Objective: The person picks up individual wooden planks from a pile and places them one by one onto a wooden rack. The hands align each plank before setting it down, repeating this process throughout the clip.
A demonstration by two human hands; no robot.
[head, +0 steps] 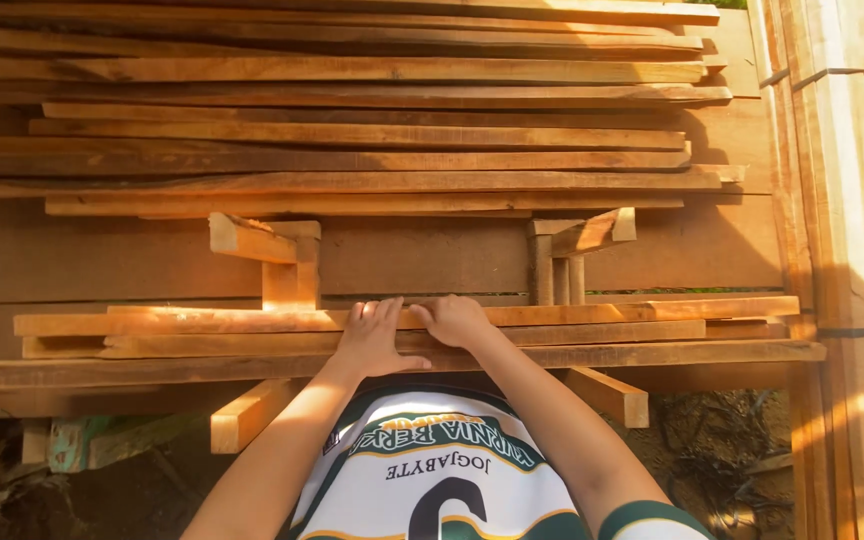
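Left hand lies flat, released, on the lower plank stack; right hand curls over its top plank's near edge, unlifted.

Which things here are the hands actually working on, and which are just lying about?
In hand:
- left hand, flat on the lower plank stack
- right hand, fingers curled on the same stack's top plank

Lying about:
- upper plank stack on the rack
- wooden brackets between the stacks
- upright bundled boards, far right
- debris on the ground
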